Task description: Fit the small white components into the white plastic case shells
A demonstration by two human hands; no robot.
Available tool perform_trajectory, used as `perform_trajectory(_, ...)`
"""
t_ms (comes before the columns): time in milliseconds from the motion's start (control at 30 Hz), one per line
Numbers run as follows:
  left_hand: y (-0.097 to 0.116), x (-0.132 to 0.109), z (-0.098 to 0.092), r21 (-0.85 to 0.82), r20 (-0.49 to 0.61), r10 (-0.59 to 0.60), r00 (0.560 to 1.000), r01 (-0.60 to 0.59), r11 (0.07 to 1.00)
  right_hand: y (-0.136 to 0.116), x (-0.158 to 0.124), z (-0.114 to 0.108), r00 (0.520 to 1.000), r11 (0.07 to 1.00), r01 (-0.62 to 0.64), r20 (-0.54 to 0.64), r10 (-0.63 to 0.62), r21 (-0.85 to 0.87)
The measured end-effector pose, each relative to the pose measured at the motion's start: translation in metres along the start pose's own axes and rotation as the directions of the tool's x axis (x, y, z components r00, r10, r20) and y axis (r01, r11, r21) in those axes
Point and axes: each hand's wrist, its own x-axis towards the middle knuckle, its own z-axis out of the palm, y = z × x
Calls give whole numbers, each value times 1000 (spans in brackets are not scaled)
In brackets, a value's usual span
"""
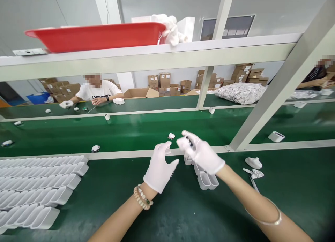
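Observation:
My left hand (pixel 160 167), in a white glove, hovers over the front edge of the belt with its fingers and thumb apart and nothing between them. In my gloved right hand (pixel 205 154) a small white-and-black part (pixel 188 143) is gripped between fingers and thumb, slightly blurred. Below that hand several white plastic cups (pixel 204 181) stand on the green table, partly covered by it. A similar small part with a white top (pixel 171 136) lies on the green belt (pixel 136 130), just beyond the gap between my hands.
Rows of white cups (pixel 39 196) fill the left of the table. At right lie a crumpled white piece (pixel 253 162) and tweezers (pixel 253 183). A slanted post (pixel 272 85) and a shelf with a red tray (pixel 99 36) frame the belt. A co-worker (pixel 96 90) sits opposite.

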Motion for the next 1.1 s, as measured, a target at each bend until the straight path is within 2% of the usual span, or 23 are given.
perform_trajectory(67, -8, 2, 8, 84, 126, -142, 982, 133, 988, 22, 28, -17, 992, 981, -125, -36, 121, -151)
perform_trajectory(133, -13, 4, 19, 183, 279, -245, 928, 199, 963, 46, 48, -31, 974, 935, -226, -70, 214, -272)
perform_trajectory(200, -16, 8, 32, 212, 377, -267, 887, 198, 957, 68, 58, -38, 952, 881, -306, -102, 288, -360)
perform_trajectory(267, -18, 16, 48, 182, 406, -239, 882, 178, 967, 85, 62, -38, 934, 834, -355, -127, 334, -423)
perform_trajectory(400, -21, 36, 73, 137, 404, -206, 891, 164, 977, 95, 68, -27, 940, 799, -339, -144, 309, -497)
perform_trajectory(500, -24, 39, 76, 119, 420, -192, 887, 156, 981, 86, 79, -15, 978, 848, -196, -41, 203, -492)
perform_trajectory(633, -27, 28, 56, 115, 389, -211, 897, 180, 977, 66, 91, -4, 987, 945, -4, 153, 57, -327)
perform_trajectory(767, -24, 18, 18, 130, 351, -209, 913, 173, 976, 52, 91, -4, 978, 995, 58, 205, -39, -85)
perform_trajectory(833, -19, 16, 0, 132, 336, -181, 924, 144, 981, 48, 90, -4, 977, 997, 70, 200, -76, 37)
perform_trajectory(933, -9, 15, -24, 120, 311, -71, 948, 35, 992, 47, 87, -2, 975, 977, 78, 188, -116, 201)
perform_trajectory(1000, -2, 15, -35, 111, 289, 8, 957, -42, 993, 46, 80, 0, 972, 952, 77, 190, -138, 297)
perform_trajectory(1100, 5, 14, -46, 132, 268, 52, 962, -90, 987, 37, 55, 2, 961, 906, 87, 205, -186, 415)
